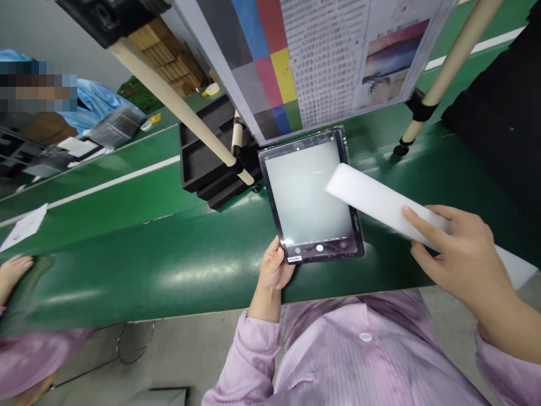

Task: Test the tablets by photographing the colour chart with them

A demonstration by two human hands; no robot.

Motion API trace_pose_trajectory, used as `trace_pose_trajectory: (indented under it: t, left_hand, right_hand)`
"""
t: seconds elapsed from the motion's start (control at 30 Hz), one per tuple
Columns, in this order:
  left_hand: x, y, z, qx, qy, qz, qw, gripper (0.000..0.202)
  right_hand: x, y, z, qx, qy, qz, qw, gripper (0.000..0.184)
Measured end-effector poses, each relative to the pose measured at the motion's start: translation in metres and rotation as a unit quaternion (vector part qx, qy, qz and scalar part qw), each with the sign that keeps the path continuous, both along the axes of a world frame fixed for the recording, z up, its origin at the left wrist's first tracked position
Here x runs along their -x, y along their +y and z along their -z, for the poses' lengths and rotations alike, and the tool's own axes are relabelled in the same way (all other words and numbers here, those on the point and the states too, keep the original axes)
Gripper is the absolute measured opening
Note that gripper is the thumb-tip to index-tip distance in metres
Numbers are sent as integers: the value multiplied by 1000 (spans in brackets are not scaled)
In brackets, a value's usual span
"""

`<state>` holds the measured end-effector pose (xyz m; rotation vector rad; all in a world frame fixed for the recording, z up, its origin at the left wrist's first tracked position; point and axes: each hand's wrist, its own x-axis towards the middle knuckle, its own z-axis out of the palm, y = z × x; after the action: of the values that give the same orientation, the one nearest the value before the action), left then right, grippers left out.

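A tablet (313, 197) with a lit, pale camera screen is propped up over the green bench. Its lower left corner is gripped by my left hand (276, 268), fingers partly behind it. My right hand (465, 254) pinches a long white sheet or strip (376, 200), with the thumb below and fingers on top. The strip's far left end overlaps the tablet's right side; whether they touch I cannot tell. Behind the tablet's top edge stands a board (266, 73) with colour patches, printed text and a picture.
Beige pipe legs (181, 107) hold a frame over the green bench (190, 270). Stacked black trays (207, 152) stand behind the left leg, and a black object (502, 118) fills the right. Co-workers sit at left; one's hand (14, 273) rests on the bench near a paper (25, 225).
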<state>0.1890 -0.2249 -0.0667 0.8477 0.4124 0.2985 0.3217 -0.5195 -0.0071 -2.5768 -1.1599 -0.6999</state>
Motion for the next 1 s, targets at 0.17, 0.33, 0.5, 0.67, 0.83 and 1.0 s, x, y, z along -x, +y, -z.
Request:
trace_pose_trajectory:
  t: [0.17, 0.33, 0.5, 0.67, 0.83, 1.0]
  left_hand:
    - [3, 3, 3, 12, 3, 6, 1000, 48]
    - [5, 0, 6, 11, -10, 40, 999, 48]
    - [7, 0, 10, 7, -17, 89, 996, 50]
    - [10, 0, 10, 49, -23, 114, 992, 44]
    - [0, 1, 5, 99, 31, 82, 991, 42]
    - [-24, 11, -8, 107, 79, 91, 987, 53]
  right_hand:
    - [-4, 11, 7, -17, 55, -1, 998, 42]
    - [-14, 32, 2, -79, 271, 18, 959, 34]
    - [-23, 64, -22, -139, 474, 48, 868, 81]
    - [-25, 68, -37, -92, 552, 7, 829, 102]
    - [-14, 68, -34, -115, 566, -29, 816, 97]
    - [-16, 61, -45, -118, 486, -24, 866, 77]
